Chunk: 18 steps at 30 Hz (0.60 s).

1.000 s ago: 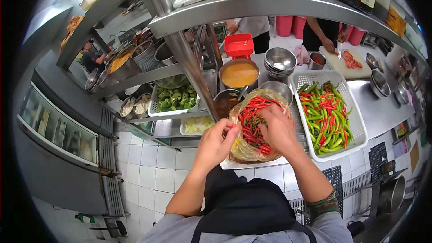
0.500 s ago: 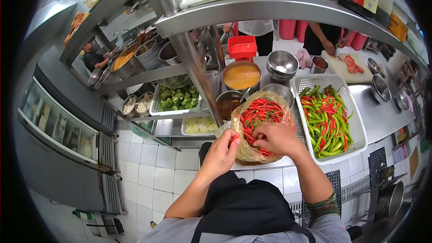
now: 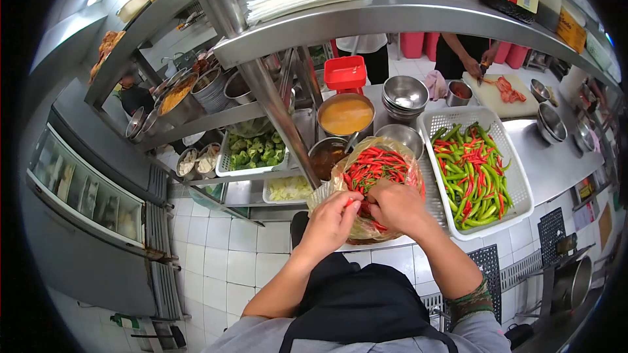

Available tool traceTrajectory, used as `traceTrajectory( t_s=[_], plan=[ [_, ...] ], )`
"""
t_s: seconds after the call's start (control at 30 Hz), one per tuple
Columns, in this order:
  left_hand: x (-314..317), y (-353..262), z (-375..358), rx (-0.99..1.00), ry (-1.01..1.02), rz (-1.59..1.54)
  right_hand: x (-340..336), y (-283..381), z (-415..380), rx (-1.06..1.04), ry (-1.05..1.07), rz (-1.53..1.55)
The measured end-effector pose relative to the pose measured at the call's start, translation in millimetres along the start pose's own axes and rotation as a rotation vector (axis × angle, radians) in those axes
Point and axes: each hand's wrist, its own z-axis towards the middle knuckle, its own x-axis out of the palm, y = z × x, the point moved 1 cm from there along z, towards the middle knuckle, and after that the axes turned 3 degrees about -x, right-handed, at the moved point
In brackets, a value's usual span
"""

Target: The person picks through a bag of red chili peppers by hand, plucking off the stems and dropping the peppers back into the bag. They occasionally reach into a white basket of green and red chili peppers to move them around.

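Note:
My left hand [image 3: 331, 219] is closed at the near left side of a plastic bag [image 3: 413, 157] full of red chili peppers [image 3: 376, 165]. A bit of red chili shows between its thumb and forefinger. Over the near part of the bag, my right hand [image 3: 396, 205] is closed with its fingertips pinched close to the left fingertips. What those right fingers hold is hidden. To the right stands a white perforated basket [image 3: 520, 180] of green and red chili peppers [image 3: 472, 176].
Beyond the bag sit a pot of orange liquid [image 3: 346, 116], a dark sauce pot [image 3: 325, 159] and stacked metal bowls [image 3: 405, 95]. A steel post [image 3: 278, 114] rises at left. Across the counter, a co-worker's hands [image 3: 481, 65] cut red food on a board [image 3: 481, 95].
My right hand has moved slightly left, bringing its fingertips up to my left hand's. My left hand has turned inward a little with the red chili. The view has shifted slightly.

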Motion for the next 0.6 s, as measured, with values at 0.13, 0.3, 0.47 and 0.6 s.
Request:
traceTrajectory(
  t_s=[0.13,0.3,0.47,0.6],
  plan=[
    [13.1,8.9,2.5,0.195,-0.124,0.152,-4.2,1.5,0.3,0.025,-0.084,0.089],
    [10.2,4.7,9.2,0.095,-0.009,0.106,-15.1,5.1,-2.3,-0.149,-0.285,0.297],
    [0.8,-1.1,13.7,0.087,0.086,-0.063,-25.8,-1.5,-7.5,-0.046,-0.220,0.727],
    [0.7,-4.2,14.1,0.164,0.018,-0.014,-13.8,-10.6,-8.0,0.155,-0.117,1.142]
  ],
)
